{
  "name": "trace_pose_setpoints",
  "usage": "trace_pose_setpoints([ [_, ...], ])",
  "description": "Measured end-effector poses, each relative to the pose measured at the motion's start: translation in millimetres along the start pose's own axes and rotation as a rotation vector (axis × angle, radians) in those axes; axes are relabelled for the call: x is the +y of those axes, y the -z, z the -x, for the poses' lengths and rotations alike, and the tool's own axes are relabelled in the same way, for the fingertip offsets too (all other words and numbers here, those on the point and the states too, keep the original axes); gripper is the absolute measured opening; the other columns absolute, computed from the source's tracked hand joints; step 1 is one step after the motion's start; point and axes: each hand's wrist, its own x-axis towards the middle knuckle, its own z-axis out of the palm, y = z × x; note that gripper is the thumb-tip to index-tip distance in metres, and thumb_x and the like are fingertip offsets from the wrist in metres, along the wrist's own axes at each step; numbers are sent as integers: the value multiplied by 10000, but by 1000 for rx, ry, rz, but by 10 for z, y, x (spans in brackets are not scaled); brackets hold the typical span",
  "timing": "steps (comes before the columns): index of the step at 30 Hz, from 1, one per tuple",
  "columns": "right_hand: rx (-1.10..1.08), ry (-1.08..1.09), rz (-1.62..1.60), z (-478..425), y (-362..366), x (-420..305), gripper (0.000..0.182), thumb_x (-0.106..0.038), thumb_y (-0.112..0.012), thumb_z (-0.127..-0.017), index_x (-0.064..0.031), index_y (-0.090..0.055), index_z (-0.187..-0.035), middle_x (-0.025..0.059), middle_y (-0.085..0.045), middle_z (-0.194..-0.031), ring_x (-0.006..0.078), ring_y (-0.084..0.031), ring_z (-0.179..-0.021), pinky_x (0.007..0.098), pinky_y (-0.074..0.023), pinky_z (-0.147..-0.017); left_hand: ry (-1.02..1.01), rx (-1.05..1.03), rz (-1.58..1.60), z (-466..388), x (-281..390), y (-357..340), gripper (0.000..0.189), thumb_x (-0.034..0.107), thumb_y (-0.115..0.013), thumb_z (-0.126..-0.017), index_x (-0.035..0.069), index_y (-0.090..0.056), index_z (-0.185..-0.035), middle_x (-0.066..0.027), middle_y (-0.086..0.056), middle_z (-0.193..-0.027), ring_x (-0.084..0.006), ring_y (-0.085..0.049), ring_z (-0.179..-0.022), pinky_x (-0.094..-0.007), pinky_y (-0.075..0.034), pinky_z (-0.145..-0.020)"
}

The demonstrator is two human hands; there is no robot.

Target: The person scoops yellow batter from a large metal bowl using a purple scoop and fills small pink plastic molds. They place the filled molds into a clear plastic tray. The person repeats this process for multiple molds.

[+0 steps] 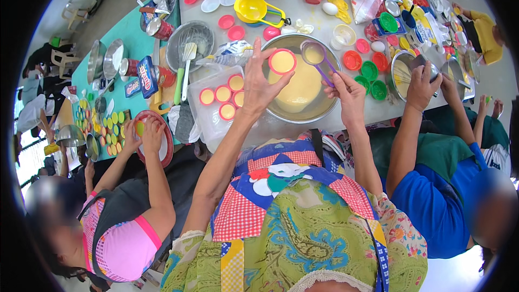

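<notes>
My left hand (259, 83) holds up a small pink-red molding cup (283, 62) filled with pale yellow batter, thumb and fingers around its rim. In my right hand (346, 95) is the handle of a purple measuring spoon (327, 72); batter sits in its scoop. Both are over a large metal mixing bowl (302, 121) partly full of yellow batter (300, 93). The spoon is just right of the cup, apart from it. Left of the bowl, several filled cups (223, 93) stand in a clear plastic tray (211, 125), partly hidden by my left forearm.
Red cups (352, 60) and green cups (369, 70) lie right of the bowl. Yellow measuring cups (251, 8) are behind it. A grey bowl (202, 34) with a whisk and spatula stands left. Co-workers' hands (423, 83) work close on the right, and others (152, 134) on the left.
</notes>
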Motion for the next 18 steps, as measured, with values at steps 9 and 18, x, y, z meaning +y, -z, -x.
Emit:
trace_pose_setpoints([
  [9,-28,-73,-60,40,-60,76,282,-182,-590,-912,50,-627,-1067,142,-687,-851,126,-624,-663,220,-482,-583,80,-143,117,-22,70,142,834,204,-811,-676,15,-372,-1360,-100,-537,-1258,-189,-551,-1031,-297,-463,-806],
  [18,-57,-103,-129,52,-102,72,290,-192,-583,-918,45,-620,-1081,147,-686,-865,114,-626,-672,211,-484,-589,-43,-143,30,30,2,103,908,192,-794,-683,-2,-281,-1406,-111,-584,-1168,-251,-554,-1050,-357,-446,-880],
])
